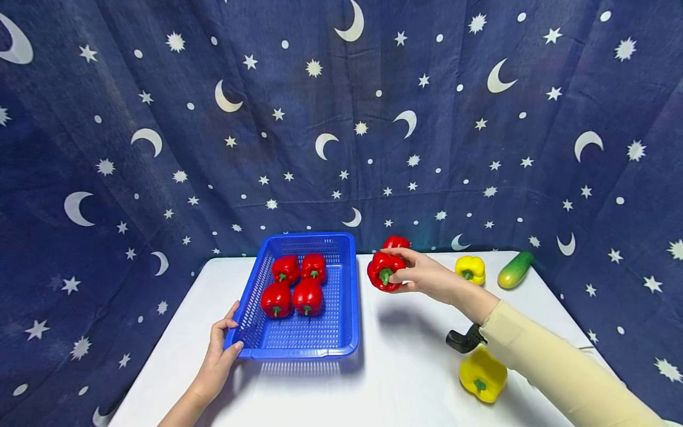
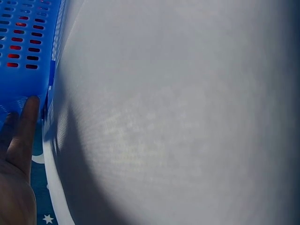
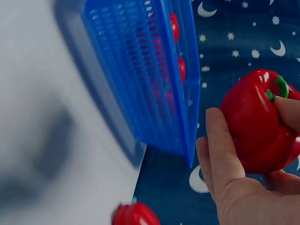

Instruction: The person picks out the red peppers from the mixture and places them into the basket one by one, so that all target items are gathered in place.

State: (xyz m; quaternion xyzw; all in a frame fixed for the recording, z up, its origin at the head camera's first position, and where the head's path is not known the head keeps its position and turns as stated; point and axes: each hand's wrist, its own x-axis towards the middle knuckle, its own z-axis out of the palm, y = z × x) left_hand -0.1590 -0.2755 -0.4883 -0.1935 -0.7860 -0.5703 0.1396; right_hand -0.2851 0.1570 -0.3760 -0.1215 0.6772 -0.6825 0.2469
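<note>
right hand (image 1: 427, 276) grips red pepper (image 1: 385, 271) above table, beside blue basket (image 1: 349, 296) | left hand (image 1: 220, 356) holds basket's near corner | advice: lower pepper into open front space, keep basket steady

No legible text, labels, brand marks or numbers in any view. The backdrop cloth (image 1: 341, 118) carries printed moons, stars and dots only, no lettering. The blue basket (image 1: 349, 332), the peppers and the white table (image 1: 405, 367) show no markings or stickers.
</note>
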